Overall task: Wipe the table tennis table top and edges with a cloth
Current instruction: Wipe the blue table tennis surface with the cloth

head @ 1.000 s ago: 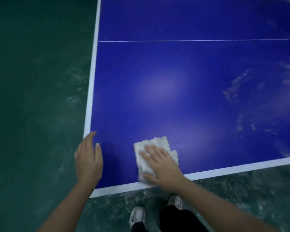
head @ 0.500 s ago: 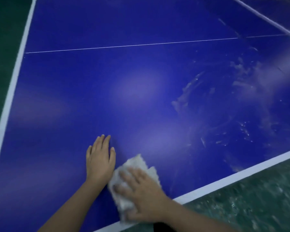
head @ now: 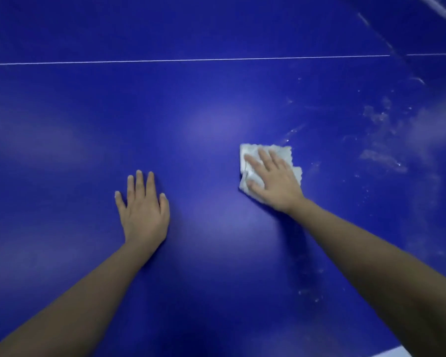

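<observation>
The blue table tennis table top (head: 216, 104) fills the view. A folded white cloth (head: 286, 153) lies on it right of centre. My right hand (head: 273, 179) presses flat on the cloth with straight, spread fingers and covers most of it. My left hand (head: 144, 207) rests flat on the bare table surface, to the left of the cloth and well apart from it, fingers straight.
A thin white line (head: 191, 60) crosses the table farther out. Whitish dusty smears (head: 381, 150) mark the surface to the right of the cloth. A sliver of the white edge stripe (head: 394, 353) shows at the bottom right; a white net line (head: 438, 9) at the top right.
Both arms have reached farther in over the table. The cloth under my right hand slid away from the near edge toward the smears, and the hands are now apart. The floor has left the view.
</observation>
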Demonstrator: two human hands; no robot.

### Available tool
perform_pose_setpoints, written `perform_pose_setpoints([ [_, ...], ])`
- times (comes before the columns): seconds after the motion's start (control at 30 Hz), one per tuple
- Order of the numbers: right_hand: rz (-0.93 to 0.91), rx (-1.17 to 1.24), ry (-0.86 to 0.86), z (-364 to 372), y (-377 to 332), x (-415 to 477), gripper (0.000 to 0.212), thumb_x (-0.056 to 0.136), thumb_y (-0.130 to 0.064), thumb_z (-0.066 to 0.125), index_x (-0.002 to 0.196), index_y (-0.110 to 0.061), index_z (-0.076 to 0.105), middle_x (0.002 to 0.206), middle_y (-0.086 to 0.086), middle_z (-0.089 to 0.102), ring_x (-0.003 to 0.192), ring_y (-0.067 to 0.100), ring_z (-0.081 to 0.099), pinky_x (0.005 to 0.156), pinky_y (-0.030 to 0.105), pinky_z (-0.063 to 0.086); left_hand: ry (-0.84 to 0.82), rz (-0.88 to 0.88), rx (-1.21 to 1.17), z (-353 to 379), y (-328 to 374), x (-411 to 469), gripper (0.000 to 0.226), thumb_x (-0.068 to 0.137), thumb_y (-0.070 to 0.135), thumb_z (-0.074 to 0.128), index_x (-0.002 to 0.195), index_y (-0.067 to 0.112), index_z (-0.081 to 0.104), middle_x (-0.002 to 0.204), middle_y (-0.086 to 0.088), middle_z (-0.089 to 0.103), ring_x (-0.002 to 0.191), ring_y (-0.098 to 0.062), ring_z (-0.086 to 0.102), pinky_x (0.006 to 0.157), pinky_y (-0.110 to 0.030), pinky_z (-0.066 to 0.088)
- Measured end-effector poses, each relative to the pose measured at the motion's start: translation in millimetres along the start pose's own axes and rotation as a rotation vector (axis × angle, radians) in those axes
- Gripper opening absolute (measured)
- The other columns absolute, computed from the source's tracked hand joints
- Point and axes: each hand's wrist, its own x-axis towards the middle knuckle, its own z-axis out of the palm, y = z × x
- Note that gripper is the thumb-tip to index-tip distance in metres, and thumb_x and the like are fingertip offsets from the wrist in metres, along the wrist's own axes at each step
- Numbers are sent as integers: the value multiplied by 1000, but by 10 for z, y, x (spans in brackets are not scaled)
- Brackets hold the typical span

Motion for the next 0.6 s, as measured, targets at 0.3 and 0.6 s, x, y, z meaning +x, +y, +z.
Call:
perform_pose_setpoints([
  [0.3, -728, -44, -95, 197, -655, -658, 76, 72, -51, 63, 139, -23, 41, 149, 17, 35, 140, 38, 26, 113, 56, 14, 16, -118, 77, 69, 251, 394, 56, 97, 31, 27, 149, 15, 14, 157, -7, 10, 144, -25, 4, 113, -51, 2],
  [0.6, -328, -146, 20, -234, 497, 1347, 61, 92, -40, 43, 146, -15, 30, 147, 13, 36, 135, 34, 32, 113, 47, 20, -9, -149, 122, 92, 234, 399, 60, 92, 39, 17, 148, 17, 20, 156, -6, 16, 144, -23, 9, 112, -51, 7],
])
